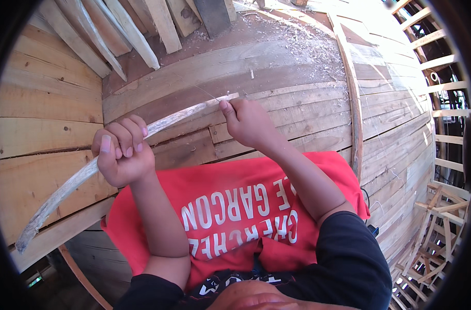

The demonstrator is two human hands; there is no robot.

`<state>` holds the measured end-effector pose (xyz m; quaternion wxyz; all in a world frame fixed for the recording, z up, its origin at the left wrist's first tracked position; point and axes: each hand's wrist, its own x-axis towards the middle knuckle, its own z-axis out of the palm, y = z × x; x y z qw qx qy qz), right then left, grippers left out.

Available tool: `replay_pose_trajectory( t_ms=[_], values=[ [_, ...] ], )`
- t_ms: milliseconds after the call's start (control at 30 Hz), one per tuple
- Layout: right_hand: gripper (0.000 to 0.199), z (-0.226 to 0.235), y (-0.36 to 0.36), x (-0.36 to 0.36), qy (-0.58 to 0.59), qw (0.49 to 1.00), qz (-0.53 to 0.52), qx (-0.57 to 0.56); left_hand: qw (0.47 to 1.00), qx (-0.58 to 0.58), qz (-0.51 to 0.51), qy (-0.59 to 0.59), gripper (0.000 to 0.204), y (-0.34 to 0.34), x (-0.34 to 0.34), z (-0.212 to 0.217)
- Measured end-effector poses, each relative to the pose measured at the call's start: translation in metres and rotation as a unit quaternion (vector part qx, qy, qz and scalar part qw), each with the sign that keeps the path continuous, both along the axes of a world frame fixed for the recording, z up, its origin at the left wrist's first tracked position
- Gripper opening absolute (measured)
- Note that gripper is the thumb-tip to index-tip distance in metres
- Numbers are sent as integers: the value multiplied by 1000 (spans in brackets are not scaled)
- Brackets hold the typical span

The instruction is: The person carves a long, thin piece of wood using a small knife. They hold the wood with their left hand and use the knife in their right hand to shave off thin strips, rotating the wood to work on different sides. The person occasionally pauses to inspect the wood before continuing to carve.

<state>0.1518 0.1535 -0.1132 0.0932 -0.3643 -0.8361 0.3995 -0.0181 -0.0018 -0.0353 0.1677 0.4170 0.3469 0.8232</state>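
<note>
A person in a red printed shirt [235, 206] with dark sleeves sits over a floor of pale wooden planks [44, 139], working a long, curved, pale grey strip of wood [70, 183]. The left hand [123, 152] is fisted around the strip near its middle, fingers [134, 135] curled tight over it; the strip's frayed lower end trails down and away to the left of that fist. Beyond, the right hand [248, 123] pinches the strip's far tip, thumb and forefinger pressed together on it, and a thin fibre seems to lift off just past the fingertips. By the look of it, a sliver is being peeled off the end; pulling it further would call for a firm left grip. Farther off lie pale wood shavings [310, 44] and a stack of rough wooden slats [127, 28].
</note>
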Motion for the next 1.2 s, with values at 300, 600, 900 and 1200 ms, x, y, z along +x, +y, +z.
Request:
replay_pose_trajectory(
  t_ms=[300, 600, 900, 1200],
  values=[
    [57, -24, 10, 1, -102, 994, -13, -22, 1000, 8, -21, -3, 30, 0, 0, -3],
    [57, -42, 26, 6, -105, 993, -36, -30, 999, 20, 1, -46, 29, 2, 4, 0],
    [57, -25, 20, -2, -125, 992, -3, 22, 997, 22, 42, -62, 29, 1, -5, -2],
    [55, -25, 18, -3, -102, 995, 4, 2, 999, 27, -3, -30, 29, 0, 0, -1]
  ],
)
